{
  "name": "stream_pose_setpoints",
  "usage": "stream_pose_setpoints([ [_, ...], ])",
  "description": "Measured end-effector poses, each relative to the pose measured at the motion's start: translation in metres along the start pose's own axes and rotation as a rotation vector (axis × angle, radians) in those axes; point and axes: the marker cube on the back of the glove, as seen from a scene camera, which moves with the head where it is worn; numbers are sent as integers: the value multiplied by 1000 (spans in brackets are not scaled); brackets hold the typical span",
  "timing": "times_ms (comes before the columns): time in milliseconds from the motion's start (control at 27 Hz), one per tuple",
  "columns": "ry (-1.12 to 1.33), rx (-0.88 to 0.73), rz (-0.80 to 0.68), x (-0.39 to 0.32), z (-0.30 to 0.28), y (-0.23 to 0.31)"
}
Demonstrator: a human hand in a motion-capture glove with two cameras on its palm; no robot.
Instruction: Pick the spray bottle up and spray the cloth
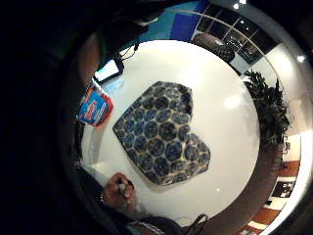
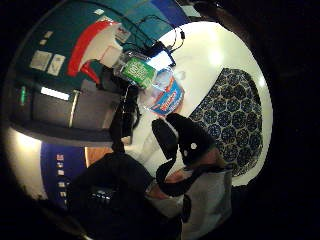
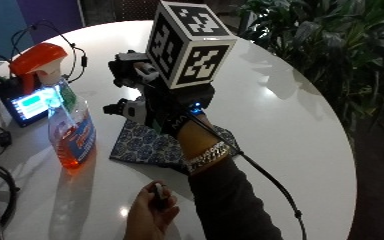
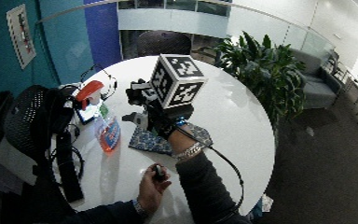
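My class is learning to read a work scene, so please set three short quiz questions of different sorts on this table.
1. True or false: the gloved right hand is gripping the spray bottle.
2. What lies flat on the table below that hand?
A. a plate
B. a patterned cloth
C. a book
3. Fill in: the bottle's trigger head is ___ in colour.

Key: 1 false, the bottle stands upright beside the cloth, apart from the hand. 2 B. 3 orange.
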Motion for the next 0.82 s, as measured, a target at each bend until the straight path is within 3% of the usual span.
stream_pose_setpoints([
  [816,-9,-77,17,7,14,0],
])
